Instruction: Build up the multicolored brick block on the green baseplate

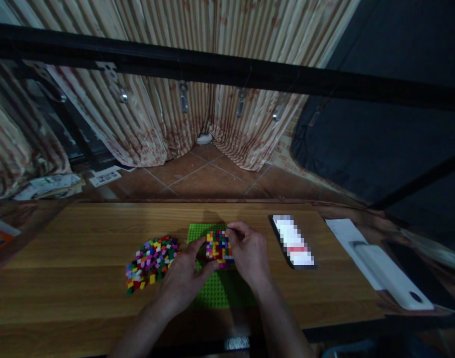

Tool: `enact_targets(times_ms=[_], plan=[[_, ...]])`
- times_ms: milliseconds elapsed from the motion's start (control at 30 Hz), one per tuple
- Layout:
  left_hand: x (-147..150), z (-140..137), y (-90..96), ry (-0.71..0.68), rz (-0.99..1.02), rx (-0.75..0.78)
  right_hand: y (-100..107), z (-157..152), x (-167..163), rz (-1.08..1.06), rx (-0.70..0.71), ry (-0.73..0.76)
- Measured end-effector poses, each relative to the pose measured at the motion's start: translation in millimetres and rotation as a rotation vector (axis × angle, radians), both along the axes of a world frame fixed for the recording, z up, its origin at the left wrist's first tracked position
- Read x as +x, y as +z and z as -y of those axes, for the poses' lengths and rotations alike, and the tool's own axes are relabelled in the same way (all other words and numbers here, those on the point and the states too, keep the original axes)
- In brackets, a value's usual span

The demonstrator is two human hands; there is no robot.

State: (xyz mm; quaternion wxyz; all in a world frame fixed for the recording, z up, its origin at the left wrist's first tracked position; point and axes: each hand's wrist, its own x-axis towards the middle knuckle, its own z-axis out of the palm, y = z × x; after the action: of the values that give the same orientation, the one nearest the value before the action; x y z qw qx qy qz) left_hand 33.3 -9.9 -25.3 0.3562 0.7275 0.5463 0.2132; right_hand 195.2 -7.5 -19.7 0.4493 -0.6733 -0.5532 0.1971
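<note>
A many-coloured block of small toy bricks (220,246) sits on a green studded baseplate (210,297) at the middle of the table. My left hand (186,271) lies along the block's left side. Its index finger is at the upper left and its thumb at the lower left corner, bracing the block between them. At the block's upper right corner is my right hand (249,251), thumb and index finger pinched together. Whatever the pinch may hold is hidden. Loose toy bricks (152,261) in many colours are heaped on the table just left of the baseplate.
A phone (292,241) with a lit, blurred screen lies on the wooden table (100,223), right of my hands. Further right are a white sheet (342,228) and a white rounded device (395,278). A dark horizontal bar (212,69) with hooks crosses in front of striped curtains (137,124).
</note>
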Motion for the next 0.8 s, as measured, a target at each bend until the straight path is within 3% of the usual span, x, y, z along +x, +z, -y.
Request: enact_targets(times_ms=[267,400,800], plan=[[-1,4,-6.8,-0.006,0.048,0.039,4,-1,41,0.044,-0.026,-0.083],[0,4,-6.2,-0.019,0.032,0.026,1,-1,63,0.064,-0.120,-0.067],[1,5,-5.2,-0.013,0.041,0.046,-8,-2,50,0.024,-0.290,0.108]])
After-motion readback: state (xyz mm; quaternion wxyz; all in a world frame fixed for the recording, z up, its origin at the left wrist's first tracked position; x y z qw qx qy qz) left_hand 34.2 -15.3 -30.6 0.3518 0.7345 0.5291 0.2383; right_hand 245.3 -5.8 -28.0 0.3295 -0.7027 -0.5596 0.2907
